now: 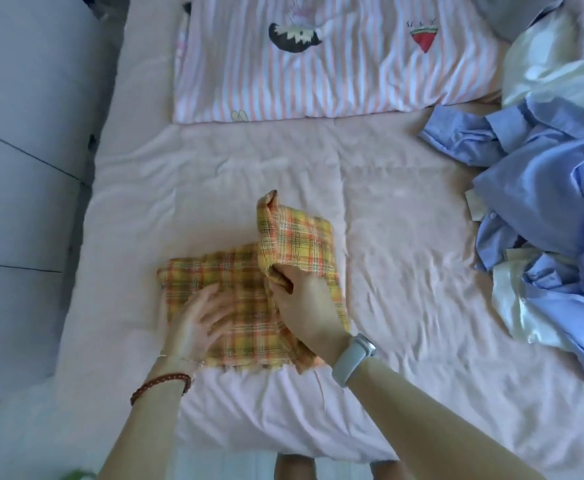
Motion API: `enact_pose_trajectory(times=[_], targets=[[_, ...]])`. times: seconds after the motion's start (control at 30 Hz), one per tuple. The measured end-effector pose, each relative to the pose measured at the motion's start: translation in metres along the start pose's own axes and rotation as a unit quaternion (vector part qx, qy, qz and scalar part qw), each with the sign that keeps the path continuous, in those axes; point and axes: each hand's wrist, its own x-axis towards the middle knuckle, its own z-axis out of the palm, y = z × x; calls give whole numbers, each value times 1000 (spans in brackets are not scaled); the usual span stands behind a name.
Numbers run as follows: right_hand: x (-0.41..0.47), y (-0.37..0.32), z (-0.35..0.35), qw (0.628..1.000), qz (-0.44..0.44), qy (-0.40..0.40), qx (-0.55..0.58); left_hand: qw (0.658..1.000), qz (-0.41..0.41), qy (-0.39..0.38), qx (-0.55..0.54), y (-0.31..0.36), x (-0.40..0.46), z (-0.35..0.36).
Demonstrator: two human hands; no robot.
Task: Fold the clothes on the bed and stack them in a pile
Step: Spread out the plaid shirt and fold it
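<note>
Yellow plaid garment (249, 289) lies mid-bed on the pink sheet (405, 254); I see my left hand (197, 317) pressing it flat, fingers spread, and my right hand (304, 303) pinching a folded edge. Crumpled blue shirts (543, 188) are heaped well to the right, and a striped pillow (335, 74) lies beyond.

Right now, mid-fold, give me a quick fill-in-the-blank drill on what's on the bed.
1. The left hand lies flat on the ____ cloth.
2. The right hand pinches a fold of that cloth; its wrist wears a ____.
3. The unfolded pile lies to the person's ____.
4. The striped pillow lies ____ the cloth.

Missing: plaid; watch; right; beyond
</note>
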Motion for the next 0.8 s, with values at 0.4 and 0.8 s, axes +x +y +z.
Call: enact_pose_trajectory(times=[0.4,0.8], targets=[[-6,9,119,997,5,-16,-79,976,108,107,156,-25,32,-88],[-38,60,99,912,-55,-29,-407,889,152,222,370,-28,49,-67]])
